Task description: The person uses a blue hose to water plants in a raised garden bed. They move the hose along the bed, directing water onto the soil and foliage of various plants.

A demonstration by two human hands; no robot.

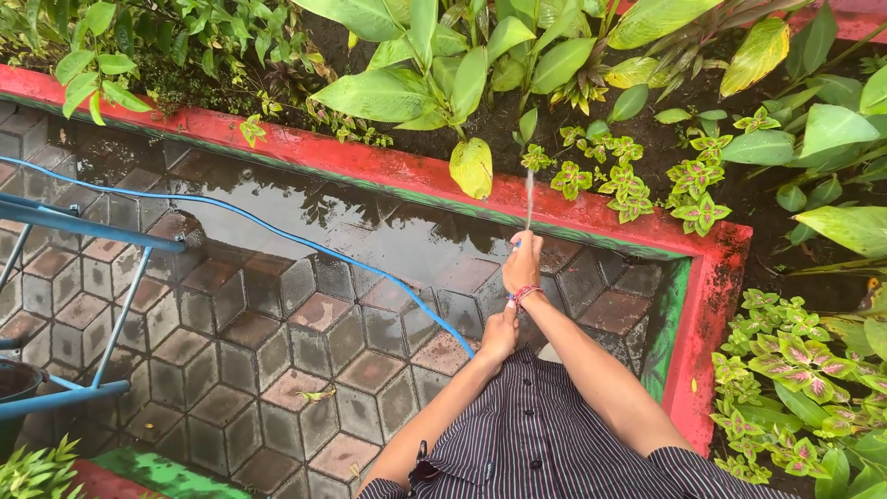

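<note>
The right hand point(523, 263) sits just right of the frame's centre, closed in a fist around the end of the blue hose point(277, 231), with a thin jet of water point(529, 199) shooting straight up the frame from its top. A red thread band point(524, 295) circles that wrist. Just below it, the left hand point(500, 334) is also curled around the hose, fingers wrapped on the far side, so the two hands grip one behind the other, nearly touching.

From the left hand the hose runs down-left a little, then sweeps up across the wet paving point(277, 342) in a long arc to the left edge of the frame. The paving is hexagonal blocks in grey and reddish brown, shiny with water, with a puddle along the top that mirrors the leaves.

The jet crosses the red kerb point(388, 166), which runs diagonally from upper left to the right, then turns down the frame. Beyond it, dark soil point(647, 148) carries broad green leaves point(407, 92) and small pink-and-green plants point(628, 189); more of these fill the lower right.

At the left edge stands a blue metal frame point(83, 226). Both striped sleeves point(545, 444) fill the bottom centre.
</note>
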